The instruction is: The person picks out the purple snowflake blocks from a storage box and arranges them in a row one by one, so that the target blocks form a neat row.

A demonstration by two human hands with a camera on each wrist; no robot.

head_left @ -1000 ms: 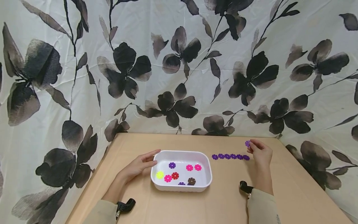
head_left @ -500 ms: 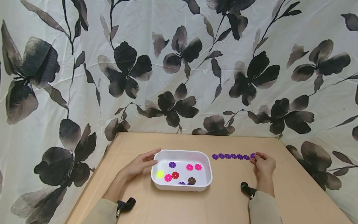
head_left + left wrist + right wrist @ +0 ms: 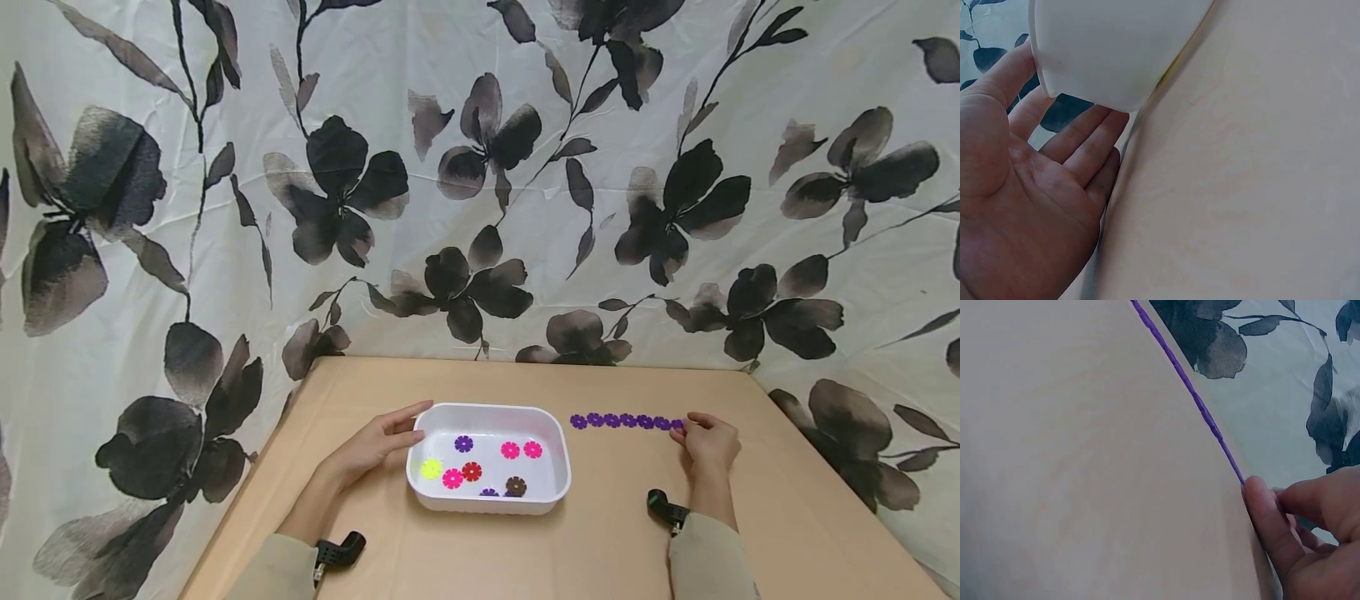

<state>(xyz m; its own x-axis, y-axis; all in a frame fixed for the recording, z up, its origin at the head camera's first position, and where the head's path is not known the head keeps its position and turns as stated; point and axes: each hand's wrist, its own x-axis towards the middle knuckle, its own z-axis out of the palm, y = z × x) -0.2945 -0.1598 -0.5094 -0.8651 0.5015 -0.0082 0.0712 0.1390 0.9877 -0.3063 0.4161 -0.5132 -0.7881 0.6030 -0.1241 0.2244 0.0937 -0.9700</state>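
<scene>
A white plastic tray (image 3: 489, 504) stands on the table with several small flower-shaped discs inside, such as a yellow disc (image 3: 431, 469) and a red disc (image 3: 472, 472). My left hand (image 3: 369, 446) rests against the tray's left side, its fingers fairly straight, as the left wrist view also shows. To the right of the tray, purple flower discs (image 3: 611, 421) lie in a row on the table. At the row's right end my right hand (image 3: 708, 442) pinches a purple flower disc (image 3: 677, 424) between thumb and fingertips. Those fingers partly cover it.
The light wooden table (image 3: 487, 558) ends at the back against a white cloth (image 3: 570, 242) printed with dark flowers. Black wrist cameras sit on both forearms. In the tray, some discs at the near wall are partly hidden by its rim.
The right hand has come down and toward the near side, bringing the purple flower disc from above the table to the row's right end. My left hand and the tray have stayed put.
</scene>
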